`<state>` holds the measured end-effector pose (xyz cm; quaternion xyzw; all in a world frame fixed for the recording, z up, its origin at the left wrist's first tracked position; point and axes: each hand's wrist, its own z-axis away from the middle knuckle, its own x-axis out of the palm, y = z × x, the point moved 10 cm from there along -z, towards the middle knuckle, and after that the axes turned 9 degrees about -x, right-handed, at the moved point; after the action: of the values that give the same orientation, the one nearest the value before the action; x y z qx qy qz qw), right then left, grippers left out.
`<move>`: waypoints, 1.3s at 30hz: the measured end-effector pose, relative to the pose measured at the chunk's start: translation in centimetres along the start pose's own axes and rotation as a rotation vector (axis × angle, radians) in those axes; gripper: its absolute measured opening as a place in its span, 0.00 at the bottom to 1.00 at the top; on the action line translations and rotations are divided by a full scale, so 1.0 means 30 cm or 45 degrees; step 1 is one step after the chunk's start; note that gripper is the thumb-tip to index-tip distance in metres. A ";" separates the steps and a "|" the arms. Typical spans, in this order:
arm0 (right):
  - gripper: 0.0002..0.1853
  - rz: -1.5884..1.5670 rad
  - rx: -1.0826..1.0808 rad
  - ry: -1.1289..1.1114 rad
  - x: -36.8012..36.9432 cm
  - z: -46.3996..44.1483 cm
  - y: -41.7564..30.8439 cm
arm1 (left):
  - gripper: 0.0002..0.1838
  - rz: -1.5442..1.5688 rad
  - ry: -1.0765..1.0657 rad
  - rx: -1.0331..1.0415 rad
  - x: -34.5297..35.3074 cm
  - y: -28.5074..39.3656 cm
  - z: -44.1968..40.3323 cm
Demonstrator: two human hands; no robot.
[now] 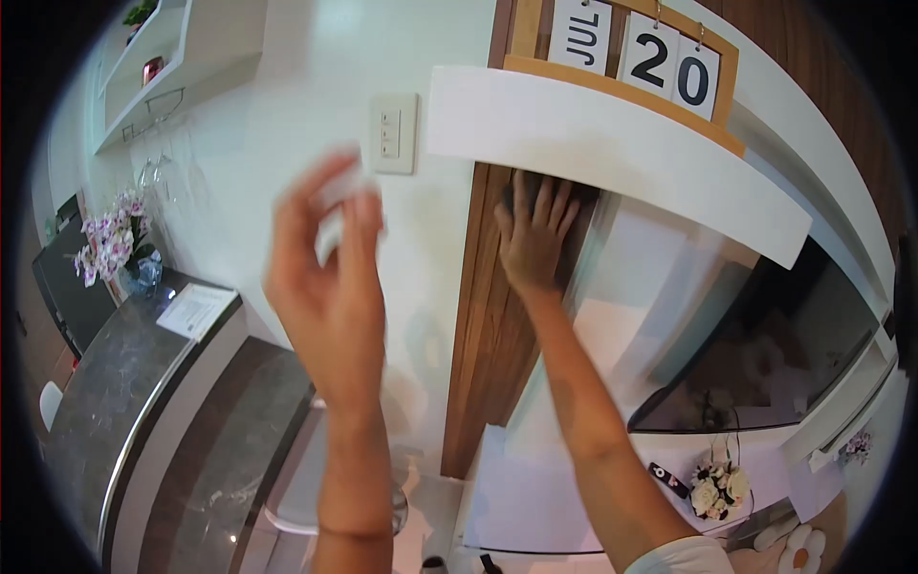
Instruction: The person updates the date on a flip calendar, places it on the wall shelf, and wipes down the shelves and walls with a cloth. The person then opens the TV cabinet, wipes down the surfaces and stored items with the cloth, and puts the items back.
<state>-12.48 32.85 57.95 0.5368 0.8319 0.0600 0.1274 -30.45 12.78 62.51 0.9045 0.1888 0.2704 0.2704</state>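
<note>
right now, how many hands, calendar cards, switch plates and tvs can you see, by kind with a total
hands: 2
calendar cards: 3
switch plate: 1
tv: 1
total: 7

Two hands [330,273] [532,251]; three calendar cards [651,59]; one switch plate [406,134]; one television [765,335]; one remote [668,479].
</note>
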 end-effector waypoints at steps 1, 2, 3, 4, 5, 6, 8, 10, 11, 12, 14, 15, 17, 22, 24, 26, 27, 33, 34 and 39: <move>0.28 -0.041 0.045 -0.105 0.049 0.072 -0.023 | 0.13 -0.079 -0.016 -0.008 -0.015 -0.070 0.056; 0.28 -0.061 0.069 -0.136 0.079 0.178 -0.059 | 0.12 -0.113 -0.039 -0.128 -0.033 -0.167 0.110; 0.28 -0.085 0.089 -0.172 0.107 0.314 -0.091 | 0.12 -0.075 -0.075 -0.263 -0.046 -0.266 0.165; 0.27 -0.164 0.146 -0.380 0.167 0.497 -0.120 | 0.11 -0.061 -0.121 -0.409 -0.064 -0.365 0.224; 0.26 -0.195 0.112 -0.359 0.192 0.694 -0.163 | 0.10 -0.138 -0.164 -0.548 -0.083 -0.446 0.287; 0.26 -0.246 0.186 -0.643 0.229 0.868 -0.196 | 0.10 -0.180 -0.201 -0.622 -0.101 -0.520 0.346; 0.25 -0.238 0.078 -0.855 0.266 1.107 -0.238 | 0.10 -0.240 -0.286 -0.787 -0.136 -0.635 0.472; 0.26 -0.170 0.064 -0.737 0.265 1.039 -0.213 | 0.11 -0.246 -0.345 -0.872 -0.161 -0.682 0.559; 0.27 -0.105 0.041 -0.620 0.255 0.970 -0.188 | 0.11 -0.244 -0.410 -0.883 -0.159 -0.692 0.596; 0.28 -0.086 0.093 -0.496 0.220 0.816 -0.152 | 0.12 -0.242 -0.476 -0.895 -0.149 -0.697 0.622; 0.30 0.004 0.176 -0.330 0.137 0.412 -0.066 | 0.13 -0.279 -0.518 -0.960 -0.140 -0.692 0.642; 0.30 -0.021 0.194 -0.060 0.061 0.239 -0.024 | 0.13 -0.255 -0.521 -0.980 -0.140 -0.695 0.649; 0.30 0.030 0.222 0.144 0.044 0.029 0.055 | 0.13 -0.227 -0.524 -1.002 -0.138 -0.705 0.650; 0.32 0.009 0.316 0.160 0.082 0.198 0.030 | 0.13 -0.230 -0.485 -0.931 -0.168 -0.714 0.612; 0.34 0.129 0.458 -0.124 0.151 0.503 -0.014 | 0.13 -0.241 -0.501 -0.927 -0.182 -0.723 0.609; 0.34 0.027 0.569 -0.348 0.198 0.783 -0.079 | 0.13 -0.249 -0.512 -0.925 -0.200 -0.732 0.611; 0.34 0.033 0.570 -0.351 0.199 0.809 -0.089 | 0.13 -0.274 -0.517 -0.946 -0.218 -0.738 0.617; 0.35 -0.057 0.629 -0.013 0.065 0.376 0.001 | 0.15 -0.229 -0.523 -0.999 -0.212 -0.713 0.605; 0.34 0.006 0.541 0.110 0.041 0.232 0.026 | 0.15 -0.194 -0.537 -0.983 -0.197 -0.700 0.601; 0.32 -0.024 0.539 0.339 0.005 0.035 0.061 | 0.16 -0.101 -0.549 -0.990 -0.164 -0.681 0.593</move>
<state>-10.65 33.70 57.34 0.5311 0.8403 -0.0467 -0.0981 -27.77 19.49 35.95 0.7635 0.0469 0.1160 0.6336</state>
